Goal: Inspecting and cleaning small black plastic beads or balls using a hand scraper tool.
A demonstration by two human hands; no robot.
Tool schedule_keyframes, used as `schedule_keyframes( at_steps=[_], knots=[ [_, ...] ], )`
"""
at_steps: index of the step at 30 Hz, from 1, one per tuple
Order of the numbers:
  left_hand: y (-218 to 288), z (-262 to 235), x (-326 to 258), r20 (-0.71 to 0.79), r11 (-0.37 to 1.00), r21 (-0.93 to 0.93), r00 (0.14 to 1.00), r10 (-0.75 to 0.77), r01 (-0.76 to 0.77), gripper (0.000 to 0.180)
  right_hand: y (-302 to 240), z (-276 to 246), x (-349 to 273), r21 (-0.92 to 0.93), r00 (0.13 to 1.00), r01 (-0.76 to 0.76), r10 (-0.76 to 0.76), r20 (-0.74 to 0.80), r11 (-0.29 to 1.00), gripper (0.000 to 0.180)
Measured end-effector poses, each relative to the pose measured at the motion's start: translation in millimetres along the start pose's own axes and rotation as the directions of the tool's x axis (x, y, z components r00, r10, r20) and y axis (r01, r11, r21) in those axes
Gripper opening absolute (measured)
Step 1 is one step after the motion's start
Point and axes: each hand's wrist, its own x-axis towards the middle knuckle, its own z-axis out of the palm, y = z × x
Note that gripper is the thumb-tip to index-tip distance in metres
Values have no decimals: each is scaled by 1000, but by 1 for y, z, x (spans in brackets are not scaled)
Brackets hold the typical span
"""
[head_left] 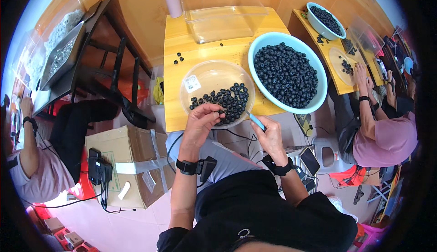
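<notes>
My left hand (pixel 202 123) is closed in a pinch over the near part of a shallow clear round tray (pixel 207 71). What its fingertips hold is too small to make out against the small round black pieces (pixel 237 98) lying there. My right hand (pixel 270 136) grips a slim blue-handled tool (pixel 257 122), its pale tip pointing toward the tray's right rim. Just right of the tray, a light-blue basin (pixel 322 72) is heaped with many more of these ring-faced black pieces (pixel 287 74).
Behind the tray on the wooden table (pixel 175 111) stand a clear plastic bin (pixel 218 24) and a pink flask (pixel 172 1). Some loose black pieces (pixel 179 58) lie left. A cardboard box (pixel 129 165) sits on the floor. Co-workers sit at tables on both sides.
</notes>
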Motion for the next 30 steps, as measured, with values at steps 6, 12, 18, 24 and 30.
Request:
schedule_keyframes(
  at_steps=[6, 12, 18, 24, 30],
  knots=[
    [-10, 7, -6, 84, 973, -226, 996, -22, 40, 23, -6, 1, 1, -29, 1000, 10, -10, 5, 1000, 10],
    [-15, 13, -12, 88, 937, -347, 996, -20, 50, 21, -9, 2, 1, -56, 1000, 18, -17, 15, 998, 10],
    [-21, 10, -12, 128, 896, -442, 992, 7, 51, 21, -16, 1, 0, -30, 999, -6, 7, 38, 1000, 12],
    [-20, 12, -15, 135, 919, -381, 989, -56, 104, 25, -26, -2, 3, 30, 996, 48, -50, 77, 998, 15],
    [-27, 14, -14, 159, 915, -394, 987, -24, 85, 24, -29, -6, 8, 59, 991, 95, -100, 94, 994, 17]
  ],
)
